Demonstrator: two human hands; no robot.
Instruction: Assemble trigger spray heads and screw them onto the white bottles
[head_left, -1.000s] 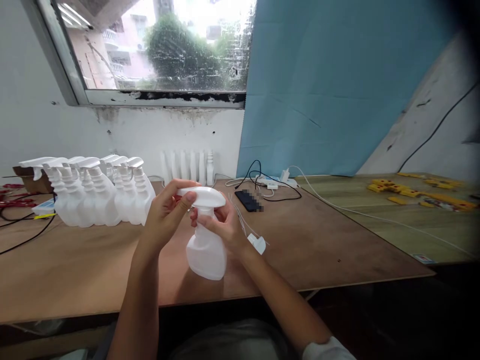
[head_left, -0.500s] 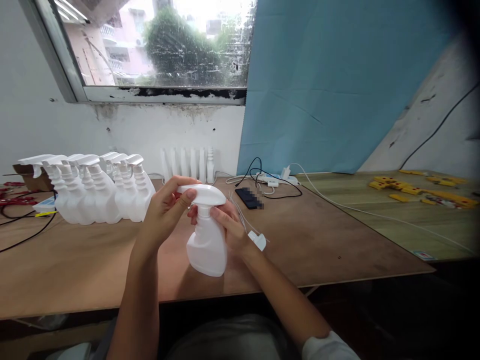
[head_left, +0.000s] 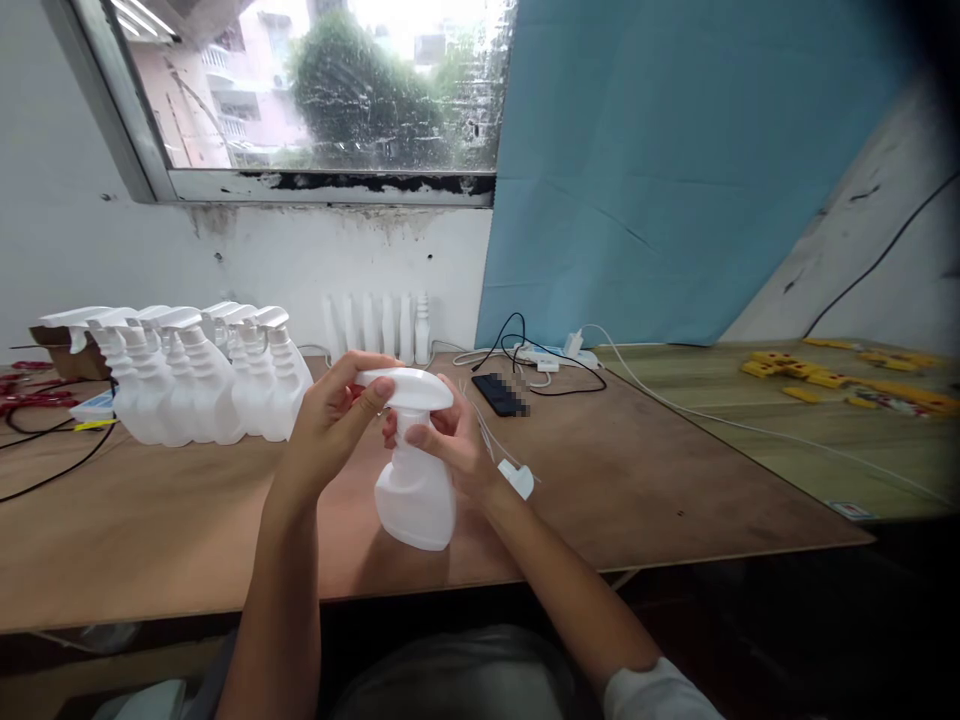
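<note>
Pinching the top [head_left: 409,386] of 1 spray bottle [head_left: 416,505] is the left hand [head_left: 330,420]; the right hand [head_left: 461,448] grips the neck [head_left: 403,428]; beyond these fingers lies a phone [head_left: 491,393].

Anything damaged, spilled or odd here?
Yes: the window frame looks flaked, with dark patches along its bottom, and the wall below is stained. No spill shows on the table. The bottle in the left hand and right hand looks undamaged, though the hands hide part of it.
</note>
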